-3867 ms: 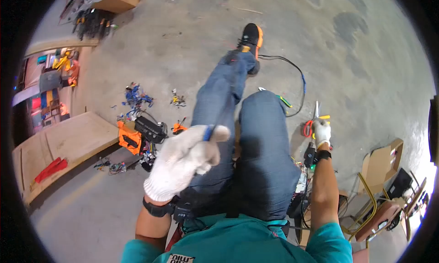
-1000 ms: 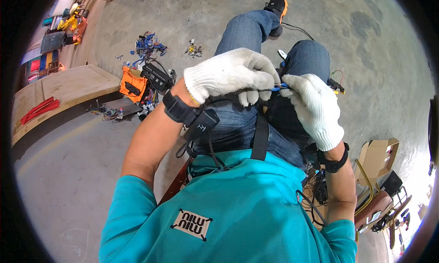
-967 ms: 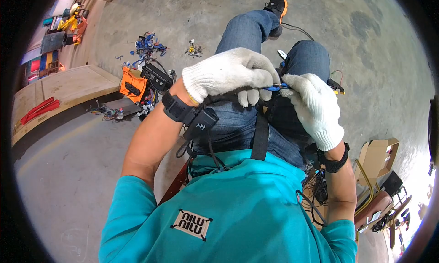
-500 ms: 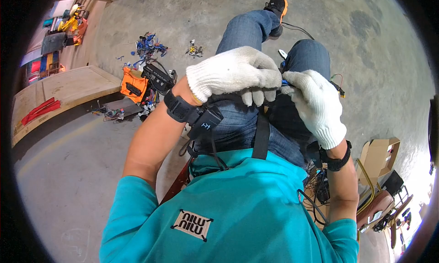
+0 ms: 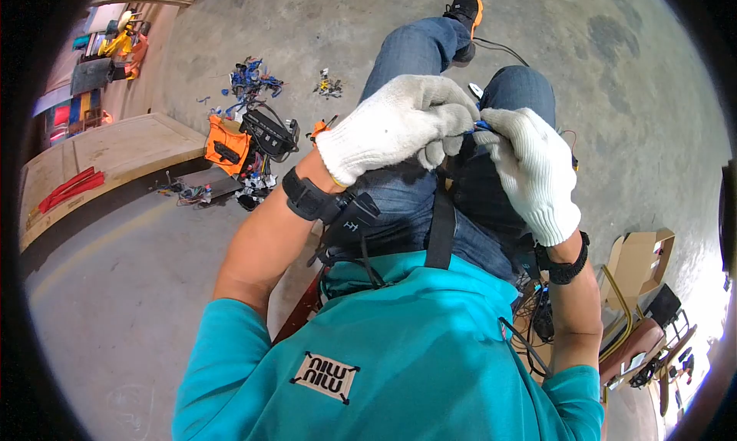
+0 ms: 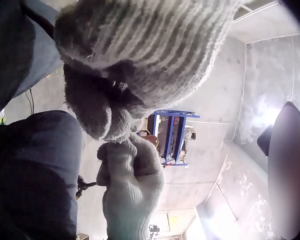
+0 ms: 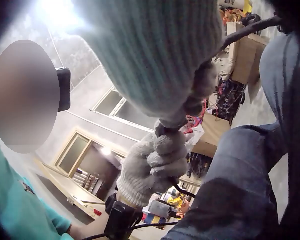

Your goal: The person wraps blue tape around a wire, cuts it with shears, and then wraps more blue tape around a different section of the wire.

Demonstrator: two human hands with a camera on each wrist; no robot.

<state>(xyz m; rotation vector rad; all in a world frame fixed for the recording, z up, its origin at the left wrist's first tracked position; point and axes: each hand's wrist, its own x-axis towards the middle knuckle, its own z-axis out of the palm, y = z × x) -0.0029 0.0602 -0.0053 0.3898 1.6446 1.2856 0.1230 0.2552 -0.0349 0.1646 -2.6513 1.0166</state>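
In the head view my gloved left hand [image 5: 399, 128] and gloved right hand [image 5: 535, 176] meet fingertip to fingertip above the lap. Between them shows a short piece of blue wire [image 5: 481, 125], pinched on both sides; its ends are hidden by the gloves. The left wrist view has the left glove [image 6: 150, 55] close up, its fingers curled, against the right glove [image 6: 130, 185]. In the right wrist view a black cable [image 7: 250, 32] passes behind the right glove [image 7: 155, 60], and the left glove's fingers are curled too.
Blue wire scraps [image 5: 253, 79] and a smaller pile [image 5: 328, 85] lie on the floor. An orange case [image 5: 226, 145] and black device [image 5: 269, 132] sit beside a wooden board [image 5: 115, 153] bearing red strips [image 5: 71, 189]. A cardboard box [image 5: 637, 268] stands at the right.
The right hand has left the scissors on the floor and come to the lap, meeting the left. Over the last half second the left hand has tilted slightly, and more blue shows between the fingertips.
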